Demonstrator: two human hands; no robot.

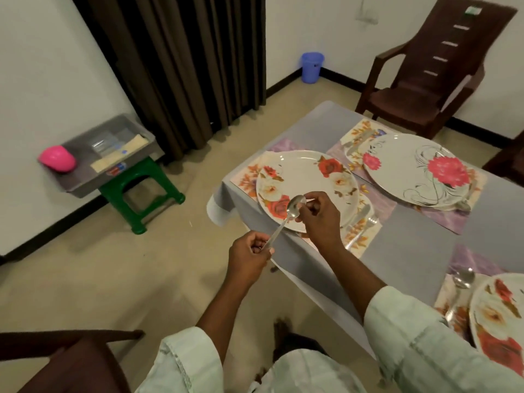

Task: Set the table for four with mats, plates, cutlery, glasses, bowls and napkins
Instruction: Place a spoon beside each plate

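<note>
A pale-walled room with a dark curtain (181, 66) and a beige floor holds a grey tabletop (411, 236) laid with floral mats, a brown chair (433, 69) beyond its far corner. The person stands at the near-left edge of the tabletop. The left hand (249, 256) grips the handle end of a spoon (286, 219), fingers curled round it, while the right hand (320, 214) pinches the bowl end; the spoon hangs in the air just over the near rim of the rose plate (306, 188) at the tabletop's left corner.

The likely trouble, as I judge it: this plate sits close to the tabletop's edge, so a spoon set down carelessly on that side could slide off onto the floor, or knock the rim and shift the plate. Passing the spoon between two hands could also let it slip.

A grey tray (107, 157) on a green stool (141, 199) against the wall carries a pink bowl (58, 158), some clear items that may be glasses, and a pale flat strip I cannot identify. A blue bin (312, 66) stands in the far corner, contents unseen.
</note>
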